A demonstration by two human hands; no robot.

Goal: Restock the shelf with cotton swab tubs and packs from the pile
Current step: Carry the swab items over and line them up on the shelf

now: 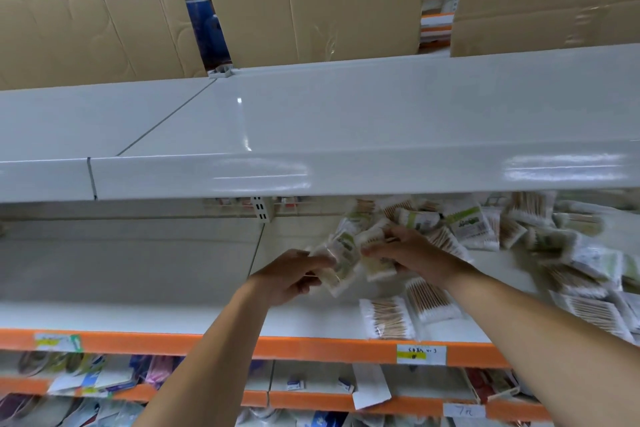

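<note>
Two loose packs beside orange shelf edge.

- Two hands: left, right.
- Two swab packs lying flat near the shelf's front edge.
- A heap of packs toward the shelf's right end, too blurred and overlapped to count.
- Three cardboard boxes on the top shelf.
- Two price labels on the orange front edge.
</note>
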